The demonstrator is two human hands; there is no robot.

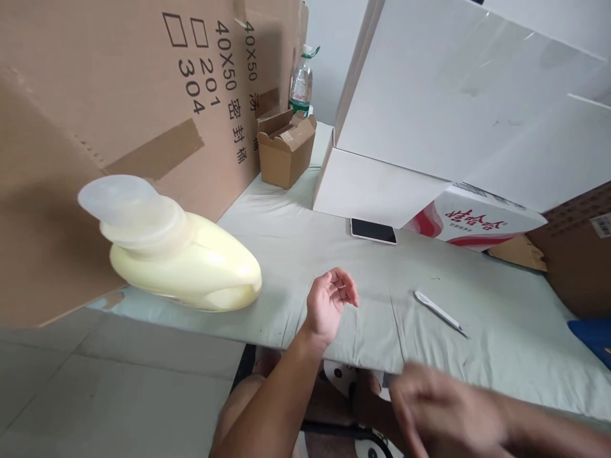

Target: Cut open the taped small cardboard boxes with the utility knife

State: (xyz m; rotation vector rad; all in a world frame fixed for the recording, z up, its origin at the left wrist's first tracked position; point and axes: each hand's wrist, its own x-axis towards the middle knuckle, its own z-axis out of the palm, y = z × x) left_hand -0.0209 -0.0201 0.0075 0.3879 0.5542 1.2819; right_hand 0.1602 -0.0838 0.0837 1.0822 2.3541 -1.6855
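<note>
My left hand [330, 304] rests palm up over the front part of the cloth-covered table [286, 254]. Its fingers are loosely curled and apart, and it holds nothing. My right hand [443, 407] is smeared by motion near the table's front edge, so its fingers cannot be made out. A white pen-like tool [440, 313] with a thin pointed tip lies on the cloth, beyond my right hand. Left of my left hand stands a large pale yellow bottle [214, 264] with a translucent cap. Further back, a phone [373, 231] lies flat with its dark screen up.
A big cardboard box [143, 83] walls off the left side. Large white boxes [429, 89] stand at the back, beside a red-and-white carton [472, 219]. A small brown box [289, 156] and a clear plastic bottle [301, 83] are at the back left. Something blue [592, 337] sits at the right edge.
</note>
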